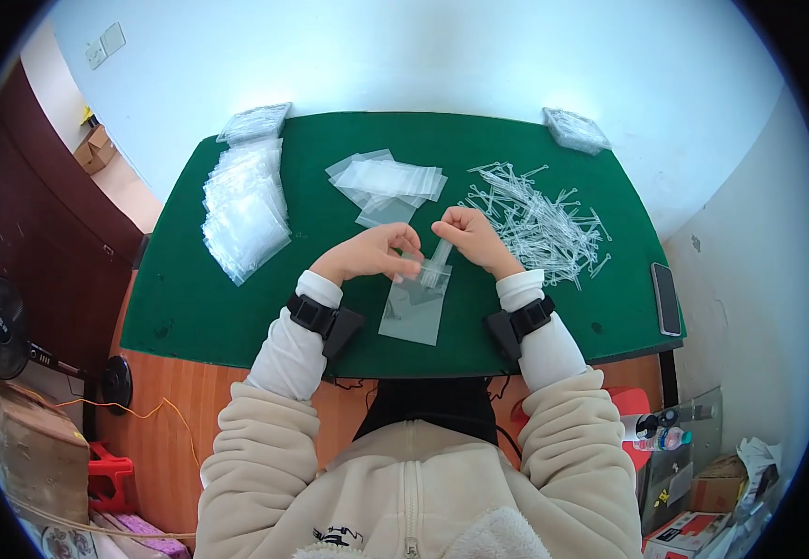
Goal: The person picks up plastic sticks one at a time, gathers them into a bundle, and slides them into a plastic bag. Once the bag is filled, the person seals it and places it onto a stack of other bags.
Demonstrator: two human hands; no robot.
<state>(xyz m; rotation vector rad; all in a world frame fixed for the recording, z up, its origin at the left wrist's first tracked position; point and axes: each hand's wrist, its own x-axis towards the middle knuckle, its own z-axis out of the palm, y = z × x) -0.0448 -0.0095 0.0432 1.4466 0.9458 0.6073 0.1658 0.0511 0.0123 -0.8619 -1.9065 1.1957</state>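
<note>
Near the front middle of the green table, a small clear zip bag (412, 314) lies flat with its mouth toward the far side. My left hand (372, 253) pinches the bag's left side at the mouth. With closed fingers my right hand (476, 239) grips a small bundle of clear plastic sticks (441, 252). The bundle's lower end is at the bag's mouth, seemingly inside it. Right of that hand spreads a loose pile of clear sticks (542, 228) with looped ends. Beyond my hands lie several flat, overlapping clear bags (387, 179).
A long overlapping row of clear bags (246, 210) runs along the left side, with a stack of packets (257, 122) behind it. Another packet stack (576, 130) sits at the far right corner. A phone (665, 298) lies at the table's right edge.
</note>
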